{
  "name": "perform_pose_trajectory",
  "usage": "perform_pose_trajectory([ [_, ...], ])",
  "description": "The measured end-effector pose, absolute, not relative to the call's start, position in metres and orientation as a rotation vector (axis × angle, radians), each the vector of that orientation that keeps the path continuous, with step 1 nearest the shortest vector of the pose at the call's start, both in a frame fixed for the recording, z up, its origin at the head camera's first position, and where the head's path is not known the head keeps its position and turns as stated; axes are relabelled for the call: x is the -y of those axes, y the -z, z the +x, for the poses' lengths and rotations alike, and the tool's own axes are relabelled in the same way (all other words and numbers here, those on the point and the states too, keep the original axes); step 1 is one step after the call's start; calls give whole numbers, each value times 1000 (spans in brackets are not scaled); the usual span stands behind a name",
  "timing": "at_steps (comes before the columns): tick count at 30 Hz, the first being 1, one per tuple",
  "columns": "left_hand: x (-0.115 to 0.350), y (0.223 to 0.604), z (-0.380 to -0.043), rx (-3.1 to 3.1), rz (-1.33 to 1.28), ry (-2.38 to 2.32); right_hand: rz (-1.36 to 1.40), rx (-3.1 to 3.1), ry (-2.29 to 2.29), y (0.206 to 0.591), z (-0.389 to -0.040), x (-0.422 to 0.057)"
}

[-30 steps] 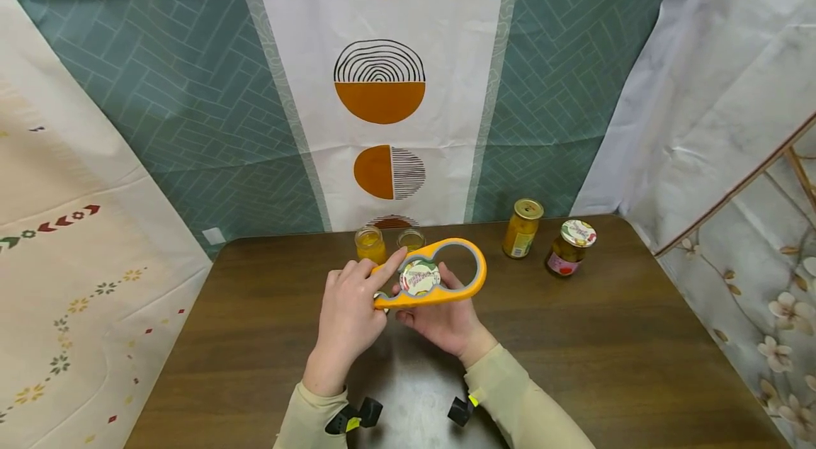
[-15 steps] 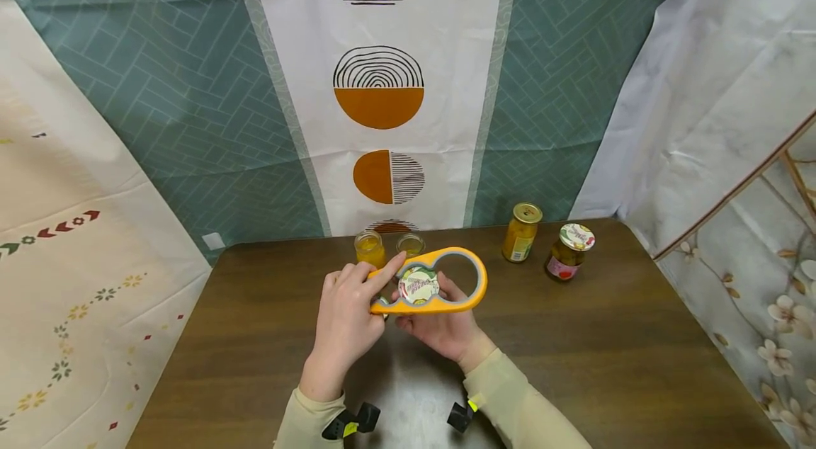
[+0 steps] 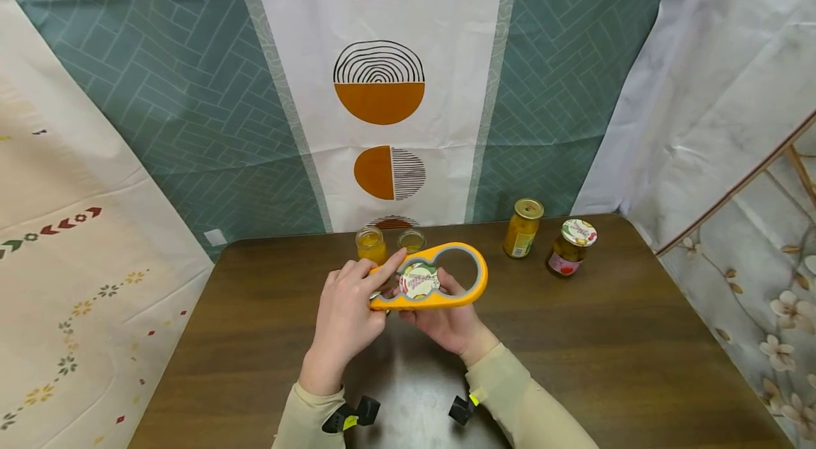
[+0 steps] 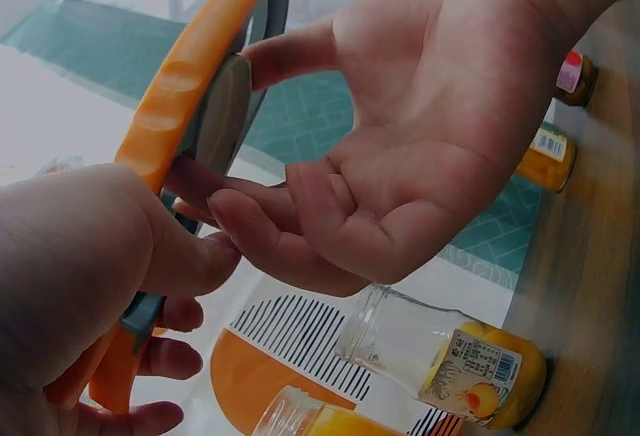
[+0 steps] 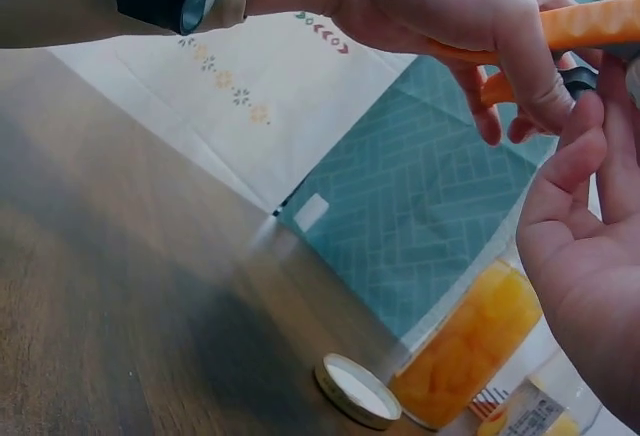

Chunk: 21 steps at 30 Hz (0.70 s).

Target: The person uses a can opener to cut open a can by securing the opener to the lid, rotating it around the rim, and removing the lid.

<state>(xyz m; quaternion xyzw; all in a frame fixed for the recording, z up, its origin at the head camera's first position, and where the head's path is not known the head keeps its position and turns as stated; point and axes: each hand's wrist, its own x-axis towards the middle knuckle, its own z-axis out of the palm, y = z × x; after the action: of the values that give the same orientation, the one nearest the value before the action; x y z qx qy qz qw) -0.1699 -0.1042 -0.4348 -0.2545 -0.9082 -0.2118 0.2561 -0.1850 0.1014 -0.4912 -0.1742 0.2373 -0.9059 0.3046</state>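
Note:
An orange jar opener [image 3: 446,299] with grey-lined round holes is held up above the table. My left hand [image 3: 350,307] grips its narrow end, index finger stretched along the upper edge. A white printed lid [image 3: 419,280] sits in the middle hole, while the larger end hole has nothing in it. From below, my right hand [image 3: 449,327] holds the lid, and in the left wrist view its thumb and fingertips meet the rim of the lid [image 4: 222,121]. No jar is under this lid.
Behind the hands stand two lidless glass jars, one with yellow fruit [image 3: 371,247], the other [image 3: 411,241] partly hidden. Farther right are a lidded yellow jar [image 3: 523,229] and a lidded pickle jar [image 3: 569,251]. A loose lid [image 5: 358,391] lies on the wooden table [image 3: 255,343].
The printed lid appears turned a little within the opener's hole. Both hands keep nearly the same place, with only a slight shift of the head view.

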Motion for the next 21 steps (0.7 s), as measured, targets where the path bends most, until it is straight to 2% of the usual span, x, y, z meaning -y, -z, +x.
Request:
perform_pose_trajectory([
  [7, 105, 435, -170, 2533, -732, 560, -438, -621, 2441, 492, -184, -100],
  [16, 110, 438, -171, 2687, -785, 522, -262, -676, 2471, 496, -183, -96],
  [21, 111, 438, -171, 2668, -804, 567, -272, -666, 2472, 497, -184, -95],
])
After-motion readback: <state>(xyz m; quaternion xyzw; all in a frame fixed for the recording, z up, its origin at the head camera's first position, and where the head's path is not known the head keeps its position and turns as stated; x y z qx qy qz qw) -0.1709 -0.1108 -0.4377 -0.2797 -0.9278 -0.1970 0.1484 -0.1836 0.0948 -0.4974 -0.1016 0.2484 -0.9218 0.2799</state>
